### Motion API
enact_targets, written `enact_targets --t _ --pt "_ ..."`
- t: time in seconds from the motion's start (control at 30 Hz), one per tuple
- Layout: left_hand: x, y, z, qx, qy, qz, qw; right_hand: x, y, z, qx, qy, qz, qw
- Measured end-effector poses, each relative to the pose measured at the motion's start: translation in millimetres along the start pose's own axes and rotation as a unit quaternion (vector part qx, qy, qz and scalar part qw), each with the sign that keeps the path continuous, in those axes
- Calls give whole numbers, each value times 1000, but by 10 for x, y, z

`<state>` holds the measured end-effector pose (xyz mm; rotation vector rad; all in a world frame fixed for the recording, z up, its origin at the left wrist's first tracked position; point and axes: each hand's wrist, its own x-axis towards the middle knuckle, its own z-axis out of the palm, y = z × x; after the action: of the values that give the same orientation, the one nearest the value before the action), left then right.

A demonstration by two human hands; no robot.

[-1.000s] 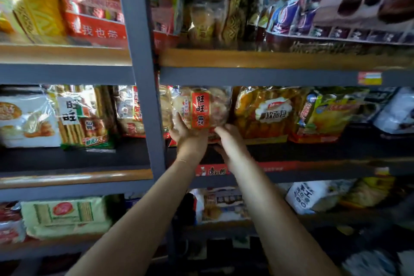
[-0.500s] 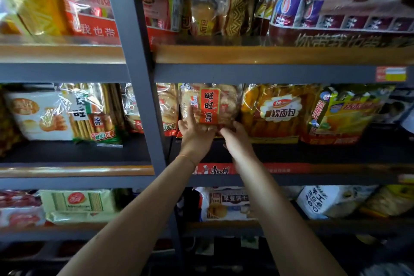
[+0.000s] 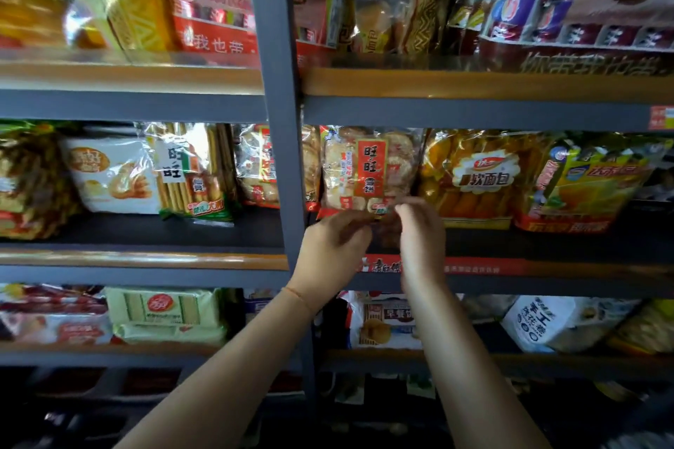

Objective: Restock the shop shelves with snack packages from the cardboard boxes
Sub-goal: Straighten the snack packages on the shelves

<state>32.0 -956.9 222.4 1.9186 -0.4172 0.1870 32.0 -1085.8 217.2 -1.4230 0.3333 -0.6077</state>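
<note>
Two bare forearms reach up from the bottom of the view toward the middle tier of a grey metal shelf unit with wood-coloured front edges. The left hand, with a thin orange band at its wrist, has its fingers curled at the lower edge of a clear plastic rice-cracker bag with a red vertical label; whether it actually pinches the bag cannot be told. The right hand is just beside it, fingertips curled at the same lower edge, its grip just as unclear.

The rice-cracker bag stands upright on the dark middle shelf, just right of the grey upright post. A similar clear cracker bag stands partly hidden behind the post to its left, and further left are a clear bag of long biscuit sticks with a green base and a white bag printed with pastries. To the right, touching the rice-cracker bag, stands a yellow-orange soft-bread bag, then a yellow and green bag.

Above, the top shelf holds red, yellow and purple packages, blurred. Below, a pale green wafer pack and a white bag with blue print lie on the lower shelf.
</note>
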Motion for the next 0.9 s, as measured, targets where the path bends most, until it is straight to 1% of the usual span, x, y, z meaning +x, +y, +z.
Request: enact_targets --t 0.07,0.13,0.2,0.27,0.3,0.33,0.4,0.47,0.53,0.57,0.6,0.63,0.67,0.7,0.73,0.77,0.8,0.83,0.87,0.9 --pt "-122 -47 -276 -13 31 1 999 -254 -79 166 29 -59 -26 997" --pt "-131 -218 -610 -29 67 -13 997 -516 -106 415 39 -155 -25 987" --pt "-108 -455 -1012 -38 128 -35 990 -761 -80 747 34 -246 -25 968" --pt "-72 -713 -1455 -19 190 -55 980 -930 -1 1132 3 -292 -27 956" --pt "-65 -840 -1678 -4 206 -71 976 -995 48 1337 -18 -303 -25 953" --pt "-53 -975 -1906 16 212 -90 973 -1056 85 1554 -40 -307 -30 950" --pt "-7 -1247 -2365 64 200 -121 970 -1132 167 2035 -109 -310 -68 942" --pt "70 -1520 -2806 112 162 -134 971 -1200 246 2541 -197 -318 -101 922" --pt "171 -1746 -3165 151 117 -122 974 -1270 344 3014 -263 -310 -132 904" --pt "228 -1832 -3296 178 103 -99 974 -1296 393 3209 -296 -296 -177 891" --pt "285 -1885 -3406 213 95 -69 970 -1305 462 3386 -341 -273 -241 867" --pt "332 -1905 -3496 252 93 -35 963 -1290 542 3535 -396 -245 -306 830" --pt "369 -1908 -3578 295 96 5 951 -1257 593 3661 -448 -214 -357 791" --pt "406 -1923 -3663 342 111 53 932 -1215 601 3775 -486 -185 -387 762" --pt "445 -1941 -3751 395 138 103 902 -1160 591 3895 -508 -157 -411 740" --pt "485 -1992 -3844 446 172 145 866 -1098 580 4013 -524 -134 -427 724" --pt "522 -2055 -3945 485 206 178 831 -1051 553 4130 -546 -119 -437 705" --pt "549 -2127 -4049 508 229 198 806 -1004 538 4242 -577 -107 -441 679" --pt "563 -2208 -4155 521 233 202 796 -959 520 4351 -612 -108 -435 651" --pt "567 -2301 -4254 528 228 197 794 -935 504 4456 -641 -122 -416 633"
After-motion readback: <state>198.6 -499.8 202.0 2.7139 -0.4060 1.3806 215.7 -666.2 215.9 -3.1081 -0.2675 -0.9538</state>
